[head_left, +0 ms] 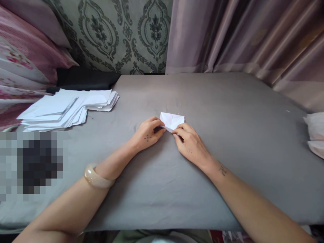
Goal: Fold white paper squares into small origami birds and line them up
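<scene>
A small white folded sheet of paper [172, 120] lies on the grey cloth surface in front of me, creased down its middle. My left hand [149, 133] pinches its near left edge between thumb and fingers. On the near right edge, the thumb and fingers of my right hand [190, 141] are closed in the same way. Between the two hands the near edge of the paper is raised a little. My fingertips cover both near corners.
Stacks of white paper [54, 113] sit at the left, beside a black item [83, 79] and pink floral fabric [22, 60]. A pixelated patch hides the near left. Curtains [217, 37] hang behind and to the right; a pale bundle [315, 130] rests at the right edge.
</scene>
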`<state>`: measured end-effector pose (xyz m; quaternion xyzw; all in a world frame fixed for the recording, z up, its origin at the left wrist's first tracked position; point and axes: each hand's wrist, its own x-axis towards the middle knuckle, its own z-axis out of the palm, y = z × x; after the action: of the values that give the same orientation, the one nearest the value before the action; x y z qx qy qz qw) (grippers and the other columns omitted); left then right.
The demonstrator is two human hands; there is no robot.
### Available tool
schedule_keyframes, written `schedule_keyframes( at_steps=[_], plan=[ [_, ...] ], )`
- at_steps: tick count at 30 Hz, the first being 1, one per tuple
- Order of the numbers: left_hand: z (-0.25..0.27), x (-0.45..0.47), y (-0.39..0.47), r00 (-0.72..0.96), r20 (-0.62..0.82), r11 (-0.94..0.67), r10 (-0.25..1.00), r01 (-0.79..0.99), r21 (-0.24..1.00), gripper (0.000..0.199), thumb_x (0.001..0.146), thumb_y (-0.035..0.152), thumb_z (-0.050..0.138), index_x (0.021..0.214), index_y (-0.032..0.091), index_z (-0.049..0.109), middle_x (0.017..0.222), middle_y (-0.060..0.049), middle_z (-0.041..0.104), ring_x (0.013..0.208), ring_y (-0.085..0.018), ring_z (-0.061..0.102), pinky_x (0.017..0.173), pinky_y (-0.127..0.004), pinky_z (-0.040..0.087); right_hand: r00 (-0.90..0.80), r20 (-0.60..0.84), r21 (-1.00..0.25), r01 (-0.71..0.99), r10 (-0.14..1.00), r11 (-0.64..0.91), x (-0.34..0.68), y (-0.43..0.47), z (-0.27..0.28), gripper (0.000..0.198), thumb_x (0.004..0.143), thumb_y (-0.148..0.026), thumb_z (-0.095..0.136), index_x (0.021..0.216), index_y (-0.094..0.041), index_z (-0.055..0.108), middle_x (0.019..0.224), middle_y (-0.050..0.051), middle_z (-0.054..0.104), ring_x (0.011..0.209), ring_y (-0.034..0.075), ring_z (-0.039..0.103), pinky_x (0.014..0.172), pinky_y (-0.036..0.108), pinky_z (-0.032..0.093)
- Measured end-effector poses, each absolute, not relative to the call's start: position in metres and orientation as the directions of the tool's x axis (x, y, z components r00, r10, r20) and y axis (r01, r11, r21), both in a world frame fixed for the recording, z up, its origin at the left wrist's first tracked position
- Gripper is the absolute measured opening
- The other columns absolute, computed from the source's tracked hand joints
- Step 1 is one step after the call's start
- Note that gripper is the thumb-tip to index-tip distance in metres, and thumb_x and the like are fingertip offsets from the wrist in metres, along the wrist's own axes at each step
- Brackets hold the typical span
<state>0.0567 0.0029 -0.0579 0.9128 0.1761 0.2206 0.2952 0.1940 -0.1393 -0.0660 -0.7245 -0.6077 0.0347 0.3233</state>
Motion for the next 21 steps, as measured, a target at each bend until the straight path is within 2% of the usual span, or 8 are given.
schedule_keyframes(
  at_steps=[7, 13, 15, 18, 21],
  plan=[
    [-0.059, 0.056, 0.005, 0.822, 0.286, -0.736, 0.492, 0.216, 0.642, 0.014, 0.084, 0.017, 0.052, 0.093, 0.016, 0.062, 0.089, -0.004, 0.063, 0.075, -0.013, 0.059, 0.07, -0.024, 0.047, 0.273, 0.341, -0.524, 0.85, 0.899, -0.06, 0.194, -0.138, -0.064, 0.019, 0.089, -0.013, 0.046, 0.097, -0.018, 0.063, 0.1, 0.009, 0.06, 0.095, 0.02, 0.057, 0.084, 0.033, 0.047],
    [-0.062, 0.058, 0.01, 0.814, 0.382, -0.773, 0.437, 0.122, 0.623, 0.019, 0.089, 0.012, 0.044, 0.092, 0.017, 0.062, 0.1, -0.006, 0.064, 0.09, -0.015, 0.061, 0.08, -0.028, 0.05, 0.29, 0.346, -0.537, 0.841, 0.892, -0.066, 0.194, -0.138, -0.068, 0.018, 0.088, -0.013, 0.049, 0.1, -0.017, 0.062, 0.102, 0.01, 0.06, 0.093, 0.02, 0.059, 0.084, 0.033, 0.049],
    [-0.064, 0.062, 0.01, 0.794, 0.438, -0.769, 0.421, 0.057, 0.637, 0.018, 0.089, 0.012, 0.045, 0.095, 0.017, 0.061, 0.108, -0.008, 0.061, 0.097, -0.016, 0.061, 0.086, -0.03, 0.05, 0.286, 0.341, -0.525, 0.848, 0.896, -0.07, 0.194, -0.138, -0.068, 0.019, 0.088, -0.012, 0.049, 0.1, -0.016, 0.063, 0.102, 0.011, 0.06, 0.096, 0.022, 0.059, 0.086, 0.034, 0.049],
    [-0.072, 0.071, 0.01, 0.752, 0.483, -0.697, 0.449, -0.044, 0.716, 0.025, 0.087, 0.014, 0.051, 0.111, 0.019, 0.054, 0.123, -0.01, 0.048, 0.101, -0.014, 0.061, 0.089, -0.031, 0.053, 0.283, 0.328, -0.519, 0.851, 0.901, -0.078, 0.194, -0.138, -0.068, 0.022, 0.087, -0.012, 0.049, 0.101, -0.015, 0.065, 0.103, 0.011, 0.06, 0.1, 0.023, 0.058, 0.089, 0.036, 0.048],
    [-0.08, 0.078, 0.01, 0.721, 0.457, -0.636, 0.521, -0.029, 0.771, 0.03, 0.083, 0.015, 0.059, 0.111, 0.019, 0.051, 0.12, -0.009, 0.045, 0.093, -0.012, 0.063, 0.082, -0.03, 0.056, 0.285, 0.321, -0.534, 0.842, 0.903, -0.076, 0.194, -0.138, -0.067, 0.023, 0.087, -0.012, 0.049, 0.102, -0.015, 0.067, 0.105, 0.012, 0.061, 0.1, 0.022, 0.058, 0.09, 0.036, 0.048]
  ],
)
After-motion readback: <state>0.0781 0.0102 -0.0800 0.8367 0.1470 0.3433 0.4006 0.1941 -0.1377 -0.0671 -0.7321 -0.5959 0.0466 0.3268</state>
